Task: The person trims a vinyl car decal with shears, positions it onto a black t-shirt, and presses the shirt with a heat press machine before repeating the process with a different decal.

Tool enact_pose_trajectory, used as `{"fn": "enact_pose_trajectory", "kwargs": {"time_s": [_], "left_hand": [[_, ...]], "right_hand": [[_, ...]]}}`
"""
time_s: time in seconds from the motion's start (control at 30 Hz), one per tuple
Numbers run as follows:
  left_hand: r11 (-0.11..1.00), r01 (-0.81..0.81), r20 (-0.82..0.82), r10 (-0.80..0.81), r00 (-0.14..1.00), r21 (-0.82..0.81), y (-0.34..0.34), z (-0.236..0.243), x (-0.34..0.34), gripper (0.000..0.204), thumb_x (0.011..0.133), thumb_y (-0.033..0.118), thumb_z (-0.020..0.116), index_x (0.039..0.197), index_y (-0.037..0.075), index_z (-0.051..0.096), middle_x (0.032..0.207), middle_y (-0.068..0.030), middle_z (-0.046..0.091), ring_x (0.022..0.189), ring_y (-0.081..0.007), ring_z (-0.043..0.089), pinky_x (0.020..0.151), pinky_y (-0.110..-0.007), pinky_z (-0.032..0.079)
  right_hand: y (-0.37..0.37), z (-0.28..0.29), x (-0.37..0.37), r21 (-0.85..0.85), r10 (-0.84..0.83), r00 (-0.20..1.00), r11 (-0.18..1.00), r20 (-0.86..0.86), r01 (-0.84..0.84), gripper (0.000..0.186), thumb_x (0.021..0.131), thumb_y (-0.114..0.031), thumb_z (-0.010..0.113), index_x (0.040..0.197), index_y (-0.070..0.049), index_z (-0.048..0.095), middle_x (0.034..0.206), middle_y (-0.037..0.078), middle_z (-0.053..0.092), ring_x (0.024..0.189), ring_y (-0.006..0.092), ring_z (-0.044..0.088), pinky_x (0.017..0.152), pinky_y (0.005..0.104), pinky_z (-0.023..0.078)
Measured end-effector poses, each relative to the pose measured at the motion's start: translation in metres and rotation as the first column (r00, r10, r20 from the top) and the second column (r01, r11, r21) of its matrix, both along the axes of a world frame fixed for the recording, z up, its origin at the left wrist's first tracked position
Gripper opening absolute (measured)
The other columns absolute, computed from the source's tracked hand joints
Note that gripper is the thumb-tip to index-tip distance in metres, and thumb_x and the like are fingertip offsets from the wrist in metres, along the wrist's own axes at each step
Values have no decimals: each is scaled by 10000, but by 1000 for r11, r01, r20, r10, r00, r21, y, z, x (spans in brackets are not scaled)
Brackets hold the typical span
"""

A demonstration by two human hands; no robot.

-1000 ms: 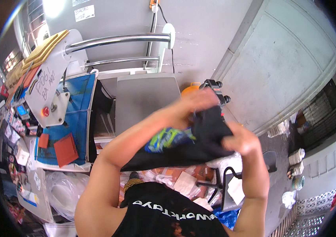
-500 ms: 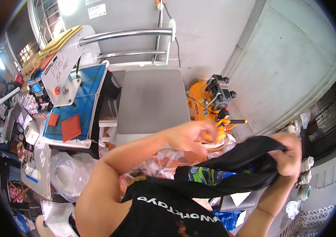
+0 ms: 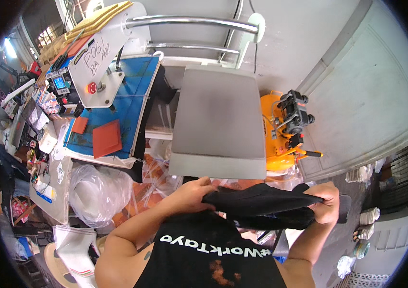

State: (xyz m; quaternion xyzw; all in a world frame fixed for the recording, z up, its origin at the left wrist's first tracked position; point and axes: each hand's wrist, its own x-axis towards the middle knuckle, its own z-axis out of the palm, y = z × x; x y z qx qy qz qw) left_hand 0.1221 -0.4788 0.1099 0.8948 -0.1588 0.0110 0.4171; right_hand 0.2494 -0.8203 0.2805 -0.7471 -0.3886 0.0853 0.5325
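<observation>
A folded black garment (image 3: 261,199) is stretched sideways in front of my chest, just short of the grey press platen (image 3: 218,115). My left hand (image 3: 195,196) pinches its left end, fingers closed on the cloth. At the other end, my right hand (image 3: 326,201) is closed round a gathered part of it. The cloth sags between the two hands, and its lower folds are partly hidden behind the upper layer. The platen lies flat, with nothing on it.
On the left stands a press head with a red stop button (image 3: 91,88), over a blue pad (image 3: 134,86) holding orange-brown pieces (image 3: 107,138). An orange compressor (image 3: 276,134) stands right of the platen. Clear plastic bags (image 3: 99,196) and a white chair (image 3: 50,261) are at lower left.
My left hand has come down from above the garment and taken hold of its left end. The colourful print on the cloth has turned out of sight. The view has shifted left.
</observation>
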Motion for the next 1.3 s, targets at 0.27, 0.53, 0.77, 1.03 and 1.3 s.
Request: {"fn": "enact_pose_trajectory", "kwargs": {"time_s": [0.27, 0.53, 0.77, 1.03, 1.3], "left_hand": [[768, -536, -12, 569, 822, -350, 105, -7, -33, 92, 854, 40, 700, 921, -1, 652, 790, -149, 646, 711, -241, 650, 664, -311, 503], [910, -405, 205, 381, 902, 92, 206, 156, -3, 274, 569, 18, 805, 821, 26, 698, 818, -68, 630, 788, -223, 632, 674, -292, 486], [614, -776, 241, 783, 574, -148, 272, 202, 189, 244, 898, 211, 743, 975, -19, 720, 866, 1, 672, 804, -74, 574, 748, -236, 452], [553, -798, 28, 818, 575, 240, 359, 4, 377, 295, 833, 342, 770, 946, 70, 780, 855, -86, 747, 819, -217, 687, 779, -356, 521], [213, -922, -427, 836, 344, -324, 345, -105, 441, 236, 863, 79, 745, 1036, -74, 696, 851, -111, 703, 693, -156, 706, 633, -238, 584]], "right_hand": [[8, -58, 16, -391, -572, 775, 671, 268, 630, 379, 630, 102, 429, 909, 57, 681, 762, 147, 686, 758, 200, 657, 739, 296, 499], [15, -18, 95, -313, -538, 692, 632, 482, 709, 407, 643, 83, 422, 929, 24, 705, 831, 149, 691, 849, 234, 659, 818, 339, 495], [104, 43, 315, -239, -386, 648, 709, 657, 664, 292, 894, -249, 652, 962, 34, 670, 852, 190, 670, 779, 299, 634, 747, 390, 479], [209, -123, 481, -665, -526, 707, 314, 473, 678, 283, 908, -369, 620, 1113, -219, 745, 1148, 156, 704, 1091, 340, 668, 929, 463, 535], [230, -283, 530, -473, -839, 498, 538, -220, 697, 247, 934, -257, 599, 1009, -53, 716, 870, 135, 742, 715, 227, 726, 713, 358, 591]]}}
